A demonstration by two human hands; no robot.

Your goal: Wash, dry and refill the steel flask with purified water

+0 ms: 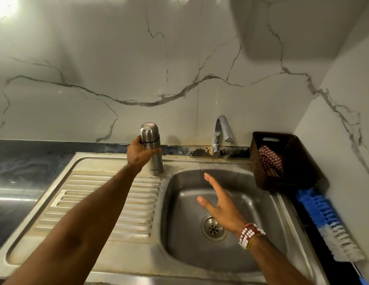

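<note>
The left hand (139,153) curls round the upright flask (151,149) on the sink (138,264) rim at eleven o'clock from the drain (213,228), the right hand (218,200) hovers spread above that drain, so best grip below the cap (149,129) and lift straight before unscrewing.

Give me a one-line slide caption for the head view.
Left hand grips the capped steel flask upright on the sink ledge; open right hand hovers over the basin.

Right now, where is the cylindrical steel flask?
The flask stands upright at the back of the ribbed steel draining board, left of the curved tap, gripped by the left hand.
</note>
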